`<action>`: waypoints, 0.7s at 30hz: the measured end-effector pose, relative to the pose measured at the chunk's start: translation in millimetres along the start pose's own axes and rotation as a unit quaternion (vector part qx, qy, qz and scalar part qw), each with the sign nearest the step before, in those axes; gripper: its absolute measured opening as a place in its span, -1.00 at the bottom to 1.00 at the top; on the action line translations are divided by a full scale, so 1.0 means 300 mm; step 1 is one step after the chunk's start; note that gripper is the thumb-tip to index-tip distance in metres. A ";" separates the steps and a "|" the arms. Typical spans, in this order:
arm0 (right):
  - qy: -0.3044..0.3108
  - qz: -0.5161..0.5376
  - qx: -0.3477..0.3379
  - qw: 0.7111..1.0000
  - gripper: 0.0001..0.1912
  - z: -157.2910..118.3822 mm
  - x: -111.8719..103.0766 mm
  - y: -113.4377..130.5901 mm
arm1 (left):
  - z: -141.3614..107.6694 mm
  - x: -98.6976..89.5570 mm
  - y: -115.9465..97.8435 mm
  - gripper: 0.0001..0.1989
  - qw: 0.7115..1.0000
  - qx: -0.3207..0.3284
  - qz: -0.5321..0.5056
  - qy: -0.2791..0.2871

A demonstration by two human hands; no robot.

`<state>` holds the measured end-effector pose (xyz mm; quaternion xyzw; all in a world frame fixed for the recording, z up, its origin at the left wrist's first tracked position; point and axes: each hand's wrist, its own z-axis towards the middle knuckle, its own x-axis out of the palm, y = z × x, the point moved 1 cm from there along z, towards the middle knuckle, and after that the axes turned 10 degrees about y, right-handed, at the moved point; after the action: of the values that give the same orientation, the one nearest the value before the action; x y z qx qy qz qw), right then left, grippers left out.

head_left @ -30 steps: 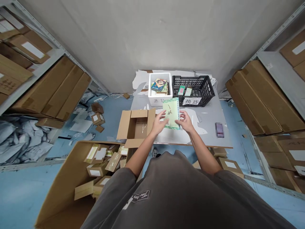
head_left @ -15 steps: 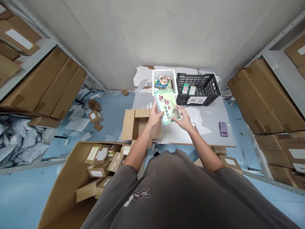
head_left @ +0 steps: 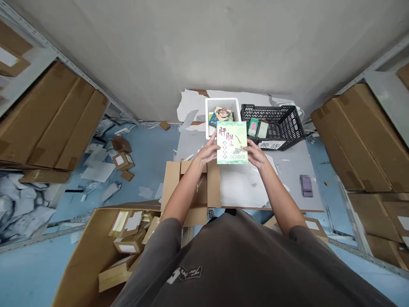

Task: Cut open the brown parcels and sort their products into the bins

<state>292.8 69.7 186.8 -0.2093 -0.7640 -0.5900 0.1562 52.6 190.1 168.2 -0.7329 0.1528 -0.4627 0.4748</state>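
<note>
Green cover point(head_left: 238, 135) up, holds book point(head_left: 232, 143) aloft, gripped in both hands point(head_left: 208, 149) point(head_left: 256, 154) inside table's point(head_left: 295, 168) front edge, yet to release it.

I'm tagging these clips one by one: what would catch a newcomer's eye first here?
First, the pale green book held between the left hand and right hand above the table. Behind it stand a white box and, to its right, a black crate. A big carton of parcels stands lower left.

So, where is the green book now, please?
In the head view, right of centre: the left hand and right hand hold the green book in front of the white box.
</note>
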 end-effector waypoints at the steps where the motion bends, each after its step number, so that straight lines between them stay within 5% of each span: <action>1: 0.002 0.000 0.001 1.000 -0.38 0.060 -0.017 0.020 | 0.048 -0.016 -0.015 0.22 1.000 0.003 -0.007 -0.008; 6: 0.003 -0.046 -0.007 0.999 -0.40 0.422 -0.090 0.150 | 0.311 -0.128 -0.167 0.18 0.996 0.006 0.015 -0.085; 11: -0.105 -0.211 -0.001 0.972 -0.24 0.666 -0.199 0.291 | 0.443 -0.280 -0.348 0.09 0.948 -0.036 0.116 -0.296; 15: -0.086 -0.270 -0.028 0.958 -0.13 0.645 -0.242 0.298 | 0.379 -0.327 -0.379 -0.15 0.925 0.009 0.158 -0.344; 21: -0.044 -0.254 -0.145 0.955 -0.17 0.416 -0.137 0.207 | 0.219 -0.248 -0.318 -0.24 0.932 0.020 0.197 -0.303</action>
<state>360.5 198.1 187.0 -0.0541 -0.7044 -0.7047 -0.0648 47.1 323.9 200.4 -0.7840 0.1340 -0.1188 0.5943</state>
